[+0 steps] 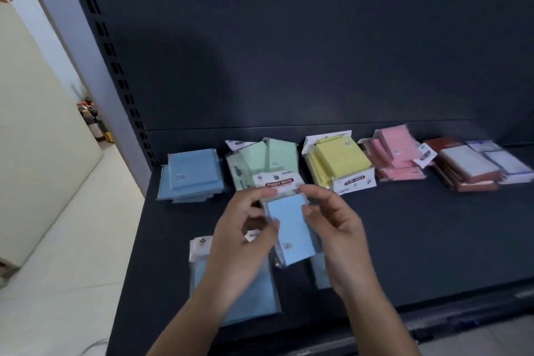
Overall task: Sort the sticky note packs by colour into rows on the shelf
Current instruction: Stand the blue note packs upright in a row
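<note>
A blue sticky note pack (291, 228) with a white "Sticky Note" header card is held upright above the dark shelf (419, 240). My left hand (242, 243) grips its left edge and my right hand (335, 225) pinches its top right corner. Under my left forearm lies another blue pack (248, 298) flat on the shelf, and a blue edge shows below my right hand. Along the back stand piles by colour: blue (193, 173), green (265, 162), yellow (338, 162), pink (396, 156).
At the far right of the back row sit brown-covered and white pads (474, 165). The shelf's slotted upright (115, 66) rises at the left. Beyond it are a pale floor and a cream wall. The shelf's front lip runs along the bottom right.
</note>
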The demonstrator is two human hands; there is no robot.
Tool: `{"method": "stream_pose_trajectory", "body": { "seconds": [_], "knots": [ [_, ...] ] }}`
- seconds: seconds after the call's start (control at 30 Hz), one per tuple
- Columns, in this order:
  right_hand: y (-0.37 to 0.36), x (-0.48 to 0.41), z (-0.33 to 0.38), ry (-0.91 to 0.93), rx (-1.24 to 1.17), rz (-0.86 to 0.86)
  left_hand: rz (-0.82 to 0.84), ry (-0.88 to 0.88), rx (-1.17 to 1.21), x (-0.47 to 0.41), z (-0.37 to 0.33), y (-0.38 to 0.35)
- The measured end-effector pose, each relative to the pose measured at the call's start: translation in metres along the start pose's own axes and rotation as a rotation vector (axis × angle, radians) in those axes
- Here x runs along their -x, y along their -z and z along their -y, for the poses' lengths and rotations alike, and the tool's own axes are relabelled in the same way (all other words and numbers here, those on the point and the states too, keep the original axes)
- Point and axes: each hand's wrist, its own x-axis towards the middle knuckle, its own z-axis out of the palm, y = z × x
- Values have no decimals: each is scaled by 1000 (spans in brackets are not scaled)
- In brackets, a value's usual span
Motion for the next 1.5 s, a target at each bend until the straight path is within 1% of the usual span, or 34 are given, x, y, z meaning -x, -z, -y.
{"method": "stream_pose_trajectory", "body": {
  "seconds": [0.07, 0.13, 0.23, 0.33, 0.47, 0.5, 0.57, 0.6, 0.73, 0.8, 0.9, 1.0, 1.07, 1.1, 1.2, 1.27, 1.3, 1.4, 1.5],
  "knots": [
    [35, 2, 1, 20, 62, -102, 110, -62, -29, 0, 2, -31],
    [70, 4, 3, 49, 133, -176, 214, -77, -77, -2, 8, -66],
    [119, 4, 2, 15, 276, -244, 342, -43, -174, -4, 16, -115],
    [156, 0, -2, -16, 465, -283, 419, -98, -348, -9, 21, -151],
    [182, -8, -12, 52, 834, -289, 450, -198, -777, -18, 39, -182],
    [187, -9, -17, 70, 954, -276, 462, -218, -858, -18, 44, -187],
    [191, -9, -25, 104, 1162, -259, 436, -263, -992, -15, 49, -191],
    [191, -9, -27, 106, 1211, -261, 456, -242, -1037, -14, 51, -192],
    [182, -8, -23, 23, 1278, -298, 449, -260, -1130, -13, 55, -192],
    [173, -10, -21, 87, 1285, -310, 445, -261, -1136, -14, 43, -180],
    [149, -17, -15, 261, 1160, -250, 321, -274, -969, -20, 35, -150],
    [100, -24, -6, 390, 934, -59, 96, -271, -788, -26, 23, -94],
    [57, -26, 0, 404, 770, 89, -116, -309, -743, -27, 19, -50],
    [35, -27, 0, 390, 693, 162, -211, -294, -735, -27, 17, -29],
    [-25, -30, -6, 270, 534, 339, -413, -154, -779, -24, 16, 29],
    [-57, -33, -11, 182, 531, 416, -473, -62, -819, -24, 24, 58],
    [-71, -36, -16, 164, 590, 437, -476, -31, -835, -24, 28, 69],
    [-103, -43, -30, 169, 828, 454, -427, 18, -804, -29, 36, 86],
    [-121, -46, -37, 159, 883, 416, -385, 67, -751, -33, 44, 88]
  ]
}}
